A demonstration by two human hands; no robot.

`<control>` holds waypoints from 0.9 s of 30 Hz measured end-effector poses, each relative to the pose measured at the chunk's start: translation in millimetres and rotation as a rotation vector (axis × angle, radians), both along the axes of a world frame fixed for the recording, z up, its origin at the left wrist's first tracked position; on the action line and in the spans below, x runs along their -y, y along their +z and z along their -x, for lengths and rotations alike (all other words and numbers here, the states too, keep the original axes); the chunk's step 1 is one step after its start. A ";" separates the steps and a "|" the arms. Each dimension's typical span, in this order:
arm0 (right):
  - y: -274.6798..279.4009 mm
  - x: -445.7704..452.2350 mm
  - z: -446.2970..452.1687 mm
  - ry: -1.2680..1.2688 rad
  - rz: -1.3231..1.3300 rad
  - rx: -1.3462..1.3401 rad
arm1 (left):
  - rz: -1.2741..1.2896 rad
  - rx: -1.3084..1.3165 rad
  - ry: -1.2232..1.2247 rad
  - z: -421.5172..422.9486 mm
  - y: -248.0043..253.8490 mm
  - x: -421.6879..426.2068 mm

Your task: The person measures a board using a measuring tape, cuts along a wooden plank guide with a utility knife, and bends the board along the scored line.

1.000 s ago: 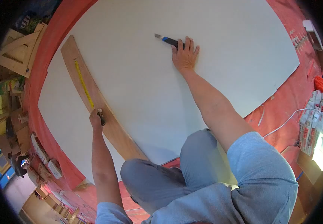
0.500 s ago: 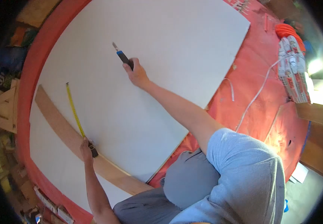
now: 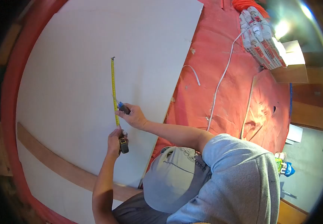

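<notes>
My left hand (image 3: 114,143) is wrapped round a tape measure (image 3: 123,145) with a black case. Its yellow blade (image 3: 113,80) stretches away over a large white board (image 3: 75,48). Close beyond it, my right hand (image 3: 134,116) grips a utility knife (image 3: 124,108) with a dark handle and blue collar; the knife's tip lies beside the yellow blade, and I cannot tell whether they touch. A curved brown wooden strip (image 3: 57,155) rests across the board's near left part.
Red sheeting (image 3: 206,59) surrounds the board. On the right are stacked white-and-red packages (image 3: 260,39), an orange coil (image 3: 249,4), a white cord (image 3: 221,82) and a cardboard piece (image 3: 290,74). A grey cap (image 3: 176,175) and shirted shoulder fill the bottom middle.
My right hand has come back with the knife, from far out on the board to the tape. My left hand has moved right with the tape measure, off the wooden strip. The view has shifted.
</notes>
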State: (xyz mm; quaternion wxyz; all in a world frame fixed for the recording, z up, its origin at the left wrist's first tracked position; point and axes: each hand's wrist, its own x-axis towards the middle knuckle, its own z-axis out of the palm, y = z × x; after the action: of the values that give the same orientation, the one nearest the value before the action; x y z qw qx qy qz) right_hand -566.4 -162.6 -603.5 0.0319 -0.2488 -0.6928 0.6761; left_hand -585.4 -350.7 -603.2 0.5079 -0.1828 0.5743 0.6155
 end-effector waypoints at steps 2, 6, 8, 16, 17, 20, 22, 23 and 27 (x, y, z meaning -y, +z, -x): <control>-1.0 -8.0 -6.7 0.015 -0.168 0.028 | -0.040 -0.010 -0.037 -11.0 -1.5 -14.6; -31.4 -37.7 -16.2 -0.097 -0.136 0.092 | -0.087 -0.097 -0.148 -23.0 -5.1 -25.8; -39.4 -76.8 -18.9 -0.234 -0.125 0.119 | -0.089 -0.140 -0.211 -27.0 11.0 -23.1; -30.3 -256.1 -17.4 -0.668 -0.051 0.172 | -0.003 -0.145 -0.609 -99.3 34.9 80.6; -29.0 -262.2 -18.4 -0.683 0.009 0.108 | -0.001 -0.137 -0.605 -115.7 31.6 100.5; -34.1 -266.5 -16.6 -0.675 0.034 0.150 | -0.012 0.172 -0.440 -160.9 9.8 146.6; -30.4 -268.6 -18.5 -0.654 -0.001 0.158 | -0.052 0.141 -0.421 -165.8 19.6 143.2; -27.2 -270.0 -20.4 -0.650 -0.036 0.163 | -0.091 0.107 -0.419 -167.5 24.8 140.2; -11.8 -286.4 -26.8 -0.577 -0.106 0.267 | -0.136 -0.031 -0.356 -170.8 48.6 129.6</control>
State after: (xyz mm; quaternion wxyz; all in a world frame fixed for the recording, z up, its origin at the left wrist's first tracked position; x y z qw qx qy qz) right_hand -539.6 123.8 -615.3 0.1442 -0.5196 -0.6260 0.5634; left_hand -414.6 -480.4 -554.6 0.6111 -0.0339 0.5625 0.5559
